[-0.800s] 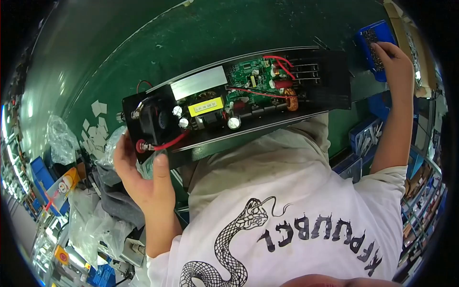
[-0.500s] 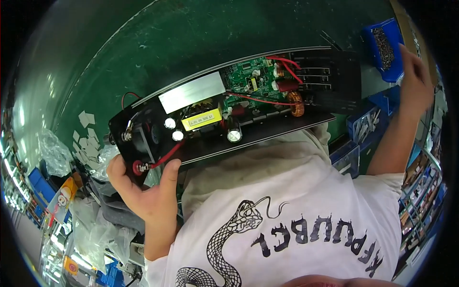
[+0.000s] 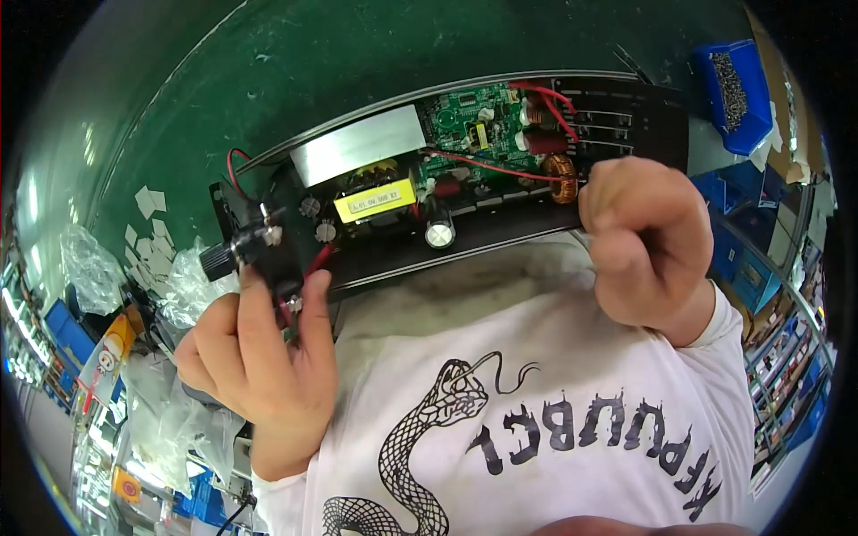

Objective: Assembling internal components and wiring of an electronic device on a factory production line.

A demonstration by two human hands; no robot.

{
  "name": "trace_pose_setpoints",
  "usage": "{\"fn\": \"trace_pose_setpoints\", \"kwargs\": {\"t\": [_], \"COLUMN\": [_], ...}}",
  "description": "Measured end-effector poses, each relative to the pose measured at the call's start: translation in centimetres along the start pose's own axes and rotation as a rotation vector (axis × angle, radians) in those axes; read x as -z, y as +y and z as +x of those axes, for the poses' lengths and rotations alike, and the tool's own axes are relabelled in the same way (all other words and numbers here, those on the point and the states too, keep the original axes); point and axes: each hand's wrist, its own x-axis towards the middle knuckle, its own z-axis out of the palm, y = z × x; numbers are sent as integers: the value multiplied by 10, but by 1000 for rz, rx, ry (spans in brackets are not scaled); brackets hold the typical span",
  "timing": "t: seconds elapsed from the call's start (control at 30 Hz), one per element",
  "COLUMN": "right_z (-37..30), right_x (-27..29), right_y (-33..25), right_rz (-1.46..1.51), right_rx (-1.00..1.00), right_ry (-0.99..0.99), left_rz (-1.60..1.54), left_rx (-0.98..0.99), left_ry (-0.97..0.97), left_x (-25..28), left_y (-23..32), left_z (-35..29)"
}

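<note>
Across the green table in front of me lies a long black open chassis (image 3: 384,263). It holds a green circuit board (image 3: 465,112), a silver metal plate (image 3: 362,146), a transformer (image 3: 375,201) with a yellow wrap and a copper-wound coil (image 3: 561,179). My left hand (image 3: 264,366) grips the black end panel (image 3: 228,201) at the left end, near its black knob (image 3: 217,262); the panel stands tilted out from the chassis. Closed, with fingertips pressed together, my right hand (image 3: 652,246) hovers at the chassis's right end. Whatever it may hold is hidden.
At the far right stands a blue bin (image 3: 758,125) of small screws, with more blue bins (image 3: 746,268) below it. White paper pieces (image 3: 150,201) and clear plastic bags (image 3: 89,272) lie at the left. A red wire (image 3: 234,165) loops behind the end panel.
My right hand has come from beside the blue screw bin to the chassis's right end. The end panel in my left hand has tilted outward, and my left fingers have shifted toward the knob.
</note>
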Motion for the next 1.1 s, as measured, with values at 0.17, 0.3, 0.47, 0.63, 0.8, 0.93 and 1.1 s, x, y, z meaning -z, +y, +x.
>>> {"fn": "trace_pose_setpoints", "kwargs": {"t": [0.17,0.3,0.47,0.63,0.8,0.93,1.1], "right_z": [8,9,9,8,15,20,15], "right_x": [-8,-6,-7,-6,-11,-18,-17], "right_y": [-3,-11,2,-10,-10,-13,-9], "right_rz": [141,93,-64,-129,-184,-262,-324], "right_rx": [-181,-224,-104,-263,-265,-226,-132], "right_ry": [25,-36,17,-54,-104,-144,-161], "left_rz": [-64,-276,-1142,-1377,-1042,-679,-512], "left_rx": [-82,61,576,775,639,318,54], "left_ry": [35,93,221,225,147,140,48], "left_x": [-11,-19,-64,-48,-34,-31,-20], "left_y": [5,-1,-17,-4,19,28,22], "left_z": [1,-9,-20,-2,21,23,13]}}
